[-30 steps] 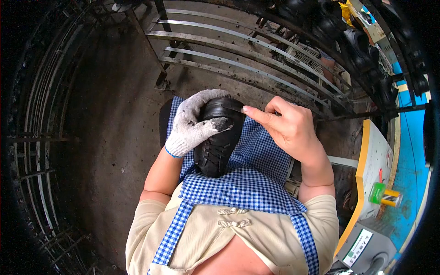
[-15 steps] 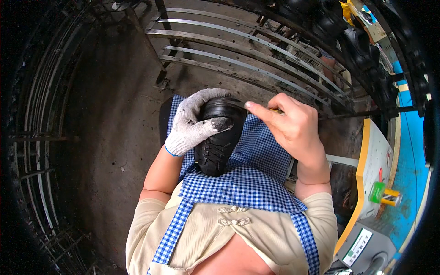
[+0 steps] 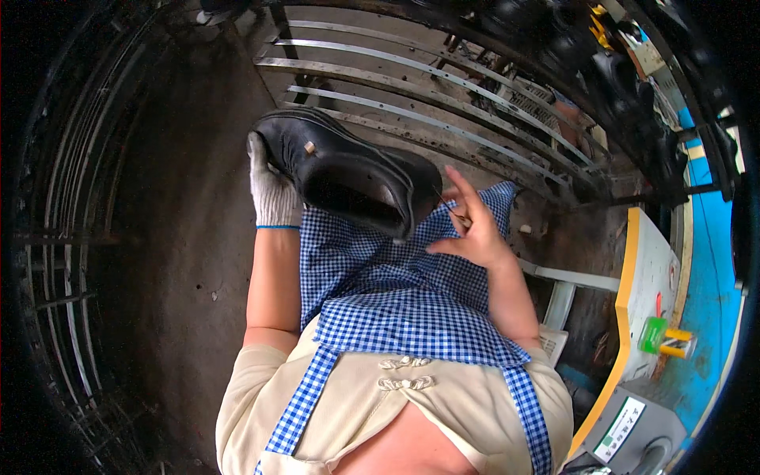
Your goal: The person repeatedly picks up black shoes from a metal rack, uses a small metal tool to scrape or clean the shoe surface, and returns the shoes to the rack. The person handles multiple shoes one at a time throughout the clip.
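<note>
A black shoe (image 3: 360, 158) is held up over my lap, tilted, its dark opening turned toward me. A small pale patch shows on its upper. My left hand (image 3: 273, 186), in a whitish knit glove with a blue cuff edge, is closed on the shoe's left end; part of its fingers is hidden behind the shoe. Beside the shoe's right end is my bare right hand (image 3: 473, 229), its thumb and index finger spread. A thin, pointed metal tool (image 3: 452, 208) is lodged among its fingers, its tip directed at the shoe. Whether the tip touches is unclear.
My blue checked apron (image 3: 412, 317) covers my lap. Metal rack rails (image 3: 396, 87) run ahead, with black shoes on a rack at upper right. On my right stand a white, yellow-edged machine panel (image 3: 637, 285), a green-and-yellow container (image 3: 665, 338) and a grey machine box (image 3: 637, 427).
The shoe has turned from laces facing me to its opening facing me, and risen to the left. My left hand moved left with it; my right hand lowered and spread its fingers.
</note>
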The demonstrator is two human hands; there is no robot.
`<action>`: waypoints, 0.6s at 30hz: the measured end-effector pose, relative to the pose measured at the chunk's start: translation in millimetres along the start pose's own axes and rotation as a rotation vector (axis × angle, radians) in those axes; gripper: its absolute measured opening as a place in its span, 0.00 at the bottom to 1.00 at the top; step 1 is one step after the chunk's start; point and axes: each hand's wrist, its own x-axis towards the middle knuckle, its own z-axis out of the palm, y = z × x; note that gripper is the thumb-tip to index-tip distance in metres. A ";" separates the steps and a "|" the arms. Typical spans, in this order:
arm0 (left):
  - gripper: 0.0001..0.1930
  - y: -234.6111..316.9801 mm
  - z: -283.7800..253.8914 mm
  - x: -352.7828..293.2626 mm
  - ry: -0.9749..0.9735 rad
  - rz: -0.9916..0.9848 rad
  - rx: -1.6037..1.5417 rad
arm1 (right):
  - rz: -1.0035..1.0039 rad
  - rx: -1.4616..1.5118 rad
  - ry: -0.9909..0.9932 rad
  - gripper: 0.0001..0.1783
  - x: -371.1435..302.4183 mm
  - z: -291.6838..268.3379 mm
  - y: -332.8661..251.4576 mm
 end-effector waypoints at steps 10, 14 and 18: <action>0.18 -84.8 -53.0 -35.6 0.008 -0.619 0.089 | -0.224 0.242 0.230 0.55 33.3 14.0 -11.3; 0.18 -79.4 -49.2 -36.2 -0.052 0.035 0.594 | -0.199 0.096 0.237 0.54 33.0 12.4 -15.2; 0.17 -29.6 38.6 -66.2 -0.455 0.461 1.109 | -0.186 -0.075 0.204 0.54 34.8 13.5 -21.0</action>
